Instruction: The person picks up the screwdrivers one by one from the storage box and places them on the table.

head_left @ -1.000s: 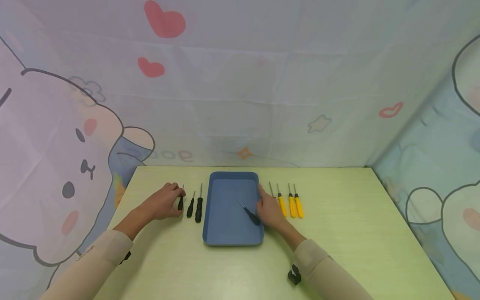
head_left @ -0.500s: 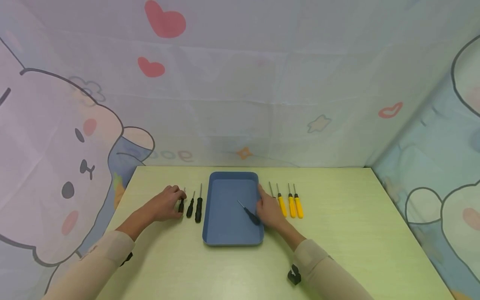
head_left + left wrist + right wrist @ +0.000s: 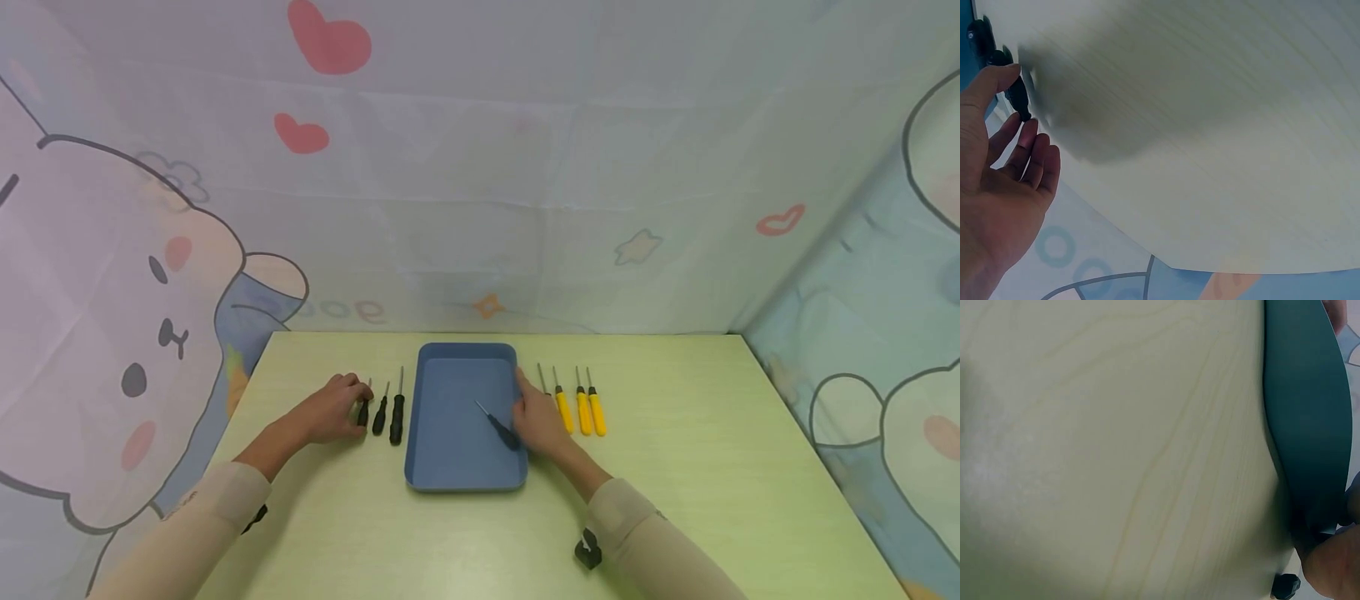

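Observation:
In the head view my left hand [image 3: 333,410] pinches a small black screwdriver [image 3: 363,412] between thumb and fingertips, its shaft pointing away from me. The left wrist view shows the thumb at one end of the black handle [image 3: 1016,97] and fingertips at the other. Just to the right lie two more black screwdrivers, a short one [image 3: 380,417] and a longer one [image 3: 397,419]. My right hand [image 3: 542,421] grips the right rim of the blue tray [image 3: 450,483], index finger stretched along the edge. Inside the tray, a black screwdriver [image 3: 502,432] lies slantwise with its handle near that hand.
Right of the tray, several yellow-handled screwdrivers [image 3: 582,412] lie in a row, one partly hidden by my right hand. The pale green table [image 3: 712,467] meets a printed cloth [image 3: 480,208] at the back and sides. A dark knob [image 3: 1286,586] shows below the right hand.
My left hand has shifted slightly towards me and to the right, with the small black screwdriver moving along. My right hand and the tray stay put.

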Demonstrator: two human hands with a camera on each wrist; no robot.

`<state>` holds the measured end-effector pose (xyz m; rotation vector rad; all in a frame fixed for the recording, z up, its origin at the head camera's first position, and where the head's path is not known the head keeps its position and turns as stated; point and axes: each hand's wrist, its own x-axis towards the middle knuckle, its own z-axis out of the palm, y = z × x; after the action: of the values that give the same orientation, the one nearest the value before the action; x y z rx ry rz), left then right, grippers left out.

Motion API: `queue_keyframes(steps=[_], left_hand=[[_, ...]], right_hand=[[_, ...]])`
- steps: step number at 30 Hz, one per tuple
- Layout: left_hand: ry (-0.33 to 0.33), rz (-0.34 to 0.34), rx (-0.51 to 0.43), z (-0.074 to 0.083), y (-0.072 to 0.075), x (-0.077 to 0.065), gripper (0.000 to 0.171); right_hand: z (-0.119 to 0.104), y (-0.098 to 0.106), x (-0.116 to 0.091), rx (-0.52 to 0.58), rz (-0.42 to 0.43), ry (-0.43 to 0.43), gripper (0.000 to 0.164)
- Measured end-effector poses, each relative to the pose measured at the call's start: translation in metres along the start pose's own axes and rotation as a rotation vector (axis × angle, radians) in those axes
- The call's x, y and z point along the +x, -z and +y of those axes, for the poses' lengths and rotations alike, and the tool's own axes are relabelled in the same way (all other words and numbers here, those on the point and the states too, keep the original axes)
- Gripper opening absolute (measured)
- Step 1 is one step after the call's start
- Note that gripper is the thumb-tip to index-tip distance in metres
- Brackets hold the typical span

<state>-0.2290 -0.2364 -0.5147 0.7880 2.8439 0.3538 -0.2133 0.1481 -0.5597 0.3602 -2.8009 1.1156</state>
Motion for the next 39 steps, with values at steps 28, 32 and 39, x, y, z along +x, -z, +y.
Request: queue_keyframes(steps=[28,32,39], left_hand=[[0.01,-0.018,-0.071,-0.009,-0.006,0.004,0.057],[0.002,-0.02,-0.069,-0.01,-0.003,0.003,0.058],[0.006,-0.038,-0.084,-0.007,0.005,0.002,0.059]], right_hand=[[-0.003,0.003,0.0,0.018,-0.017,0.0,0.059],[-0.002,0.002,0.0,0.02,-0.018,0.001,0.059],[0.001,0.001,0.001,0.011,-0.013,-0.009,0.06]])
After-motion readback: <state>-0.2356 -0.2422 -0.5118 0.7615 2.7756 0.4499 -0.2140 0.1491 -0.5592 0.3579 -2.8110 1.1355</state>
